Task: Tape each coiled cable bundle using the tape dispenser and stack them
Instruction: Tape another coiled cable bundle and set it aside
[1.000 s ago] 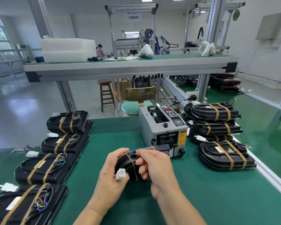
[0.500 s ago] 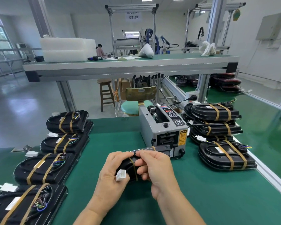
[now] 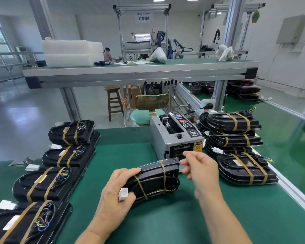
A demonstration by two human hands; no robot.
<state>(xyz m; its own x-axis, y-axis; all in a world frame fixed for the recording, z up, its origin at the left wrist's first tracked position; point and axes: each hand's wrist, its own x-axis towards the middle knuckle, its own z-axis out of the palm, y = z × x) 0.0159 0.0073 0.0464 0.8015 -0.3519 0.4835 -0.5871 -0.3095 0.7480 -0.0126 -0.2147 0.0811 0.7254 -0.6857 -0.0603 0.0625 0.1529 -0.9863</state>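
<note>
So the person's left hand [image 3: 116,196] has a solid grip on the near end of a black cable bundle [image 3: 155,180]. The thumb lies flat along the top edge and the other fingers curl round underneath, with a little white plug [image 3: 123,194] sitting against them. The bundle is low over the green table [image 3: 165,222] (can't tell if it actually touches the mat), and its far end is right up at the front of the tape dispenser [image 3: 176,136]. Two tan tape bands [image 3: 164,175] already go round it, one near the far end and one slanted closer to the gripping hand. The right hand [image 3: 201,171] is half closed and not touching the bundle as far as anyone can see. Its forefinger tip reaches toward the dispenser's front slot, the thumb sits just under it, and the rest of the fingers are curled in. There's a pale sliver between thumb and fingers that might be tape, but it's too blurry to tell whether the hand is pinching anything. A stack of taped bundles [image 3: 234,131] sits to the right of the dispenser with one more bundle [image 3: 245,169] lying in front of it. A row of taped bundles [image 3: 46,184] runs down the table's left side.
</note>
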